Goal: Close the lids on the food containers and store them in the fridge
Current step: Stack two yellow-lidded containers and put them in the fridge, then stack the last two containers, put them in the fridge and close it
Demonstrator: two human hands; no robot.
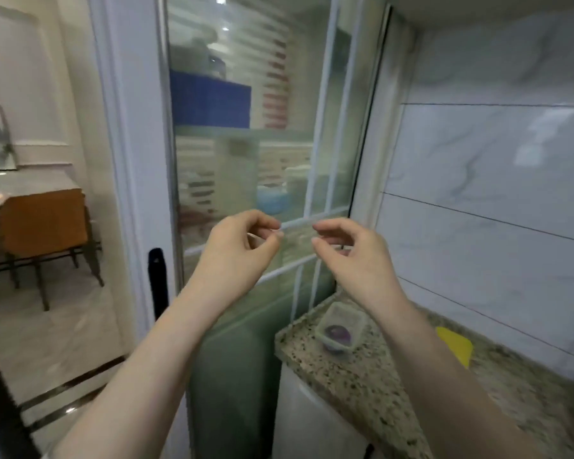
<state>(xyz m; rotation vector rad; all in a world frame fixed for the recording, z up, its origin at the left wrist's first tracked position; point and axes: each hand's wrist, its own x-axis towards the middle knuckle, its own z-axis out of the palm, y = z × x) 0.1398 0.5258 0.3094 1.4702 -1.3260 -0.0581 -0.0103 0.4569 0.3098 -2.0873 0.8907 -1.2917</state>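
Two bare forearms are showing from the bottom edge up to the left hand (237, 246) and right hand (352, 251), with no sleeves, gloves, watch, rings or bracelets being worn, and the short, unpainted fingernails are appearing plain and trimmed.

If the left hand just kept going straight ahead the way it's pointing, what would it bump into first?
Most likely the glass door with white bars just behind it. The left hand, fingers pinched together, points forward and slightly right. The right hand sits beside it, apparently out of that line, though depth is unclear.
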